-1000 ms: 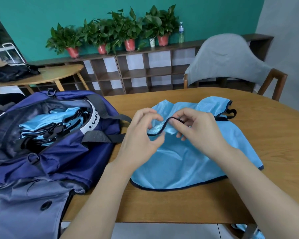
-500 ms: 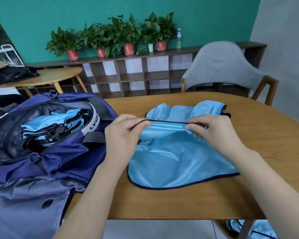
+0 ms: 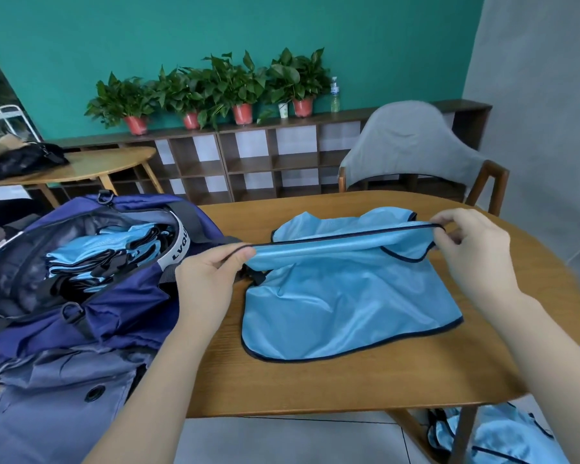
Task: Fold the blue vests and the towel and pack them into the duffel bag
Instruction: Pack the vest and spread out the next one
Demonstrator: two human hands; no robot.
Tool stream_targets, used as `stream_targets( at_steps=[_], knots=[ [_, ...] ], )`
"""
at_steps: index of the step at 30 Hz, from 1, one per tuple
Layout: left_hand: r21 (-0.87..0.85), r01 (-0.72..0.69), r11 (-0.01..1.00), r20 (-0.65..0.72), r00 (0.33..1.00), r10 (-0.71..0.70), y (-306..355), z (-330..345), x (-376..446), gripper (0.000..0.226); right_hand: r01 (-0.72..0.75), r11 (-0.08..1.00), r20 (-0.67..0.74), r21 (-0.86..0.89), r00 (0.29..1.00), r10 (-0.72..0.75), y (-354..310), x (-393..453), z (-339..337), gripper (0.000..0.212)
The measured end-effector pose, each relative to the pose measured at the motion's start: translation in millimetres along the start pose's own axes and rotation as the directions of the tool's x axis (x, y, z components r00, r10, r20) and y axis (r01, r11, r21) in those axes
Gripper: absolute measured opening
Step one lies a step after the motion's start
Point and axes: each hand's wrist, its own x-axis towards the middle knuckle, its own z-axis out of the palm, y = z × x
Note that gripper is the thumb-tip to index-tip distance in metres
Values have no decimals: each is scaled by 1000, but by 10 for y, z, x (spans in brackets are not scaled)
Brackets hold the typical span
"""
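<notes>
A: Entry, blue vest (image 3: 349, 296). It lies on the wooden table (image 3: 315, 390), just right of the duffel bag (image 3: 91, 296). Your left hand (image 3: 211, 279) pinches the dark-trimmed edge at its left end; your right hand (image 3: 472, 249) pinches the same edge at its right end. The trim is stretched taut between them and lifted off the cloth below.

B: How do I do this fold well?

A: My judgement: keep the tension even, so the edge stays straight. Lay it down parallel to the near hem, then flatten from the middle outward. The fabric looks thin and slippery, so expect it to slide if you release one end first.

B: Counts?

A: One vest on the table. A stack of folded vests (image 3: 104, 256) sits inside the open bag; the layers overlap, so you cannot count them from here. More blue vest fabric (image 3: 503, 440) lies on the floor under the table's right side; the number is unclear. No towel can be made out.

B: Surroundings?

A: One grey chair (image 3: 412, 145) behind the table. Four red-potted plants (image 3: 215, 85) on the low shelf unit (image 3: 265, 162), one bottle (image 3: 335, 98) beside them. One round side table (image 3: 91, 165) at left, carrying a black bag (image 3: 21, 159).
</notes>
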Motion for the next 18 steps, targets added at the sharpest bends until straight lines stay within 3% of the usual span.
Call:
stream_targets(
  at_steps=[5, 9, 12, 15, 18],
  knots=[
    [48, -44, 998, 23, 999, 43, -106, -92, -131, 23, -14, 998, -80, -63, 997, 9, 12, -85, -251, 18],
    [251, -190, 949, 178, 973, 148, -247, -163, -311, 25, -4, 1000, -31, -1, 1000, 4, 13, -254, -402, 21],
    [409, -291, 865, 295, 939, 176, -367, -244, -490, 19, 81, 996, 161, -22, 984, -77, 112, -449, -470, 21],
    [499, -394, 772, 393, 897, 203, -481, -331, -615, 14, 63, 991, 429, -120, 903, -5, 248, -575, -513, 14],
    [518, -425, 742, 432, 879, 202, -504, -392, -687, 9, 157, 945, 523, -286, 852, 16, 349, -660, -506, 12]
  ],
)
